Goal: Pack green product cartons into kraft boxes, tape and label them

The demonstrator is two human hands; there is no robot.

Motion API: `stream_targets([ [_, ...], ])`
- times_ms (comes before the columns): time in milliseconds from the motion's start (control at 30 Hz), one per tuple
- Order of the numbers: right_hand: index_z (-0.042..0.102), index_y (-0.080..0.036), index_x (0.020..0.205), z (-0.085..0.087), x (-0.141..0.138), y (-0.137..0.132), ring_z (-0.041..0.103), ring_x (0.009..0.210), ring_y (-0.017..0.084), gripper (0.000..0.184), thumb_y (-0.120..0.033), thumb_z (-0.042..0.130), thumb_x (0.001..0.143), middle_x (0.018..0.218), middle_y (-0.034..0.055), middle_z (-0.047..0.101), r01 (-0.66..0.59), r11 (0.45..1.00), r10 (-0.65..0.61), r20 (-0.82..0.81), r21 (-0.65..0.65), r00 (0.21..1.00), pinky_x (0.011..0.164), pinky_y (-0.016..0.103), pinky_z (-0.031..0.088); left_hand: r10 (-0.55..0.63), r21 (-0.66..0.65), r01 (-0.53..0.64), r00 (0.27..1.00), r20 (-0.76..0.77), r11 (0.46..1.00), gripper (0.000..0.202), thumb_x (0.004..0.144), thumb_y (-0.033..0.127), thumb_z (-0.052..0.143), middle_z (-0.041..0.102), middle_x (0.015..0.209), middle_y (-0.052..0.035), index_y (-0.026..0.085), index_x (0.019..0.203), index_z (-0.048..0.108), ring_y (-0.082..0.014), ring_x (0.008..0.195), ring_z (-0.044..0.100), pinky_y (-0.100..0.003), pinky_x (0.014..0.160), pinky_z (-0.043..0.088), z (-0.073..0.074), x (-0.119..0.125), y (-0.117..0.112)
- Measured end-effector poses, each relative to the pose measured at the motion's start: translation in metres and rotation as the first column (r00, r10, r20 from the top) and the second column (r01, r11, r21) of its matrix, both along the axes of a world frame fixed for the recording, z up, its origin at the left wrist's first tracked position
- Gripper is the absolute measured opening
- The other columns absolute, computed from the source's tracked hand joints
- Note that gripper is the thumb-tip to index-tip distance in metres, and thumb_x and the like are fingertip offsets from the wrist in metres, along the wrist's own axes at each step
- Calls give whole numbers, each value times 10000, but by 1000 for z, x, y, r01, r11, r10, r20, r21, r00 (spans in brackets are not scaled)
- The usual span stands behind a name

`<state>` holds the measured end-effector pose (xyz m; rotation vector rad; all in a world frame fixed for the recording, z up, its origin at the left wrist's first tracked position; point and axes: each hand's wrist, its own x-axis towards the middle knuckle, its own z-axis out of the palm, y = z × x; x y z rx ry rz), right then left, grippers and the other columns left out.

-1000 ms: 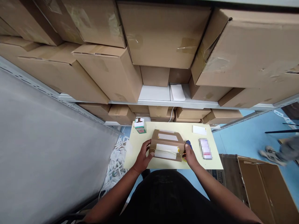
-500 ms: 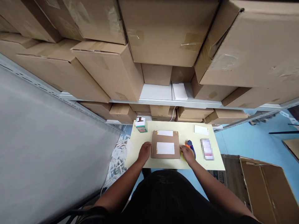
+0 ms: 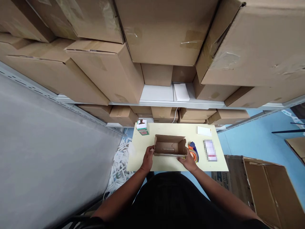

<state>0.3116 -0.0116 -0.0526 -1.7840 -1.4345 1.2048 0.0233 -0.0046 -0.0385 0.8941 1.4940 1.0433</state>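
A small brown cardboard box [image 3: 169, 146] stands tipped up on the pale yellow table [image 3: 166, 163], its brown inner or under side facing me. My left hand [image 3: 148, 155] grips its left end. At the right lower corner my right hand [image 3: 188, 159] is closed on it. An orange and blue tape dispenser [image 3: 193, 151] lies just right of the box, beside my right hand.
A small green and white box [image 3: 142, 127] sits at the table's far left corner. A white card [image 3: 204, 131] and a blurred label stack [image 3: 210, 150] lie at the right. Shelves of large cartons [image 3: 166, 31] loom behind. An open carton [image 3: 267, 184] stands at right; paper scraps [image 3: 119, 165] litter the floor at left.
The box lay flat with white labels up half a second ago; now both hands have tipped it up on edge, and the labels no longer show.
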Motion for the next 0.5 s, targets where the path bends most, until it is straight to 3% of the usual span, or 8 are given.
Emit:
stream_targets([
  [100, 437, -236, 1477, -14, -3, -12, 658, 1168, 303, 815, -356, 748, 733, 1254, 88, 695, -11, 1000, 10, 24, 7, 1000, 1045, 469, 502, -40, -38, 41, 999, 21, 998, 397, 885, 537, 603, 717, 1114, -74, 215, 1118, 587, -259, 1087, 654, -407, 965, 504, -3, -3, -8],
  [233, 450, -210, 1465, -18, -4, -15, 634, 1198, 313, 784, -317, 701, 730, 1290, 117, 665, -68, 997, 67, 28, 46, 997, 1051, 472, 494, -141, -28, 146, 981, 131, 989, 410, 848, 465, 642, 703, 1248, -96, 222, 1170, 561, -276, 1198, 632, -430, 1000, 498, -3, -9, -10],
  [400, 527, -216, 1446, -14, 9, -26, 591, 1256, 329, 767, -214, 609, 683, 1369, 124, 625, -164, 986, 163, 53, 24, 985, 1102, 498, 448, -227, 20, 227, 962, 152, 974, 718, 811, 535, 725, 504, 1547, -170, 213, 1407, 488, -335, 1474, 426, -489, 1122, 444, -9, -18, -15],
  [500, 462, -244, 1536, -11, 20, -36, 542, 1331, 338, 903, -211, 586, 642, 1478, 103, 570, -186, 979, 177, -106, -82, 978, 1120, 500, 429, -277, 0, 278, 955, 110, 960, 899, 778, 525, 773, 371, 1637, -195, 195, 1523, 395, -364, 1542, 307, -523, 1171, 402, -15, -22, -21],
])
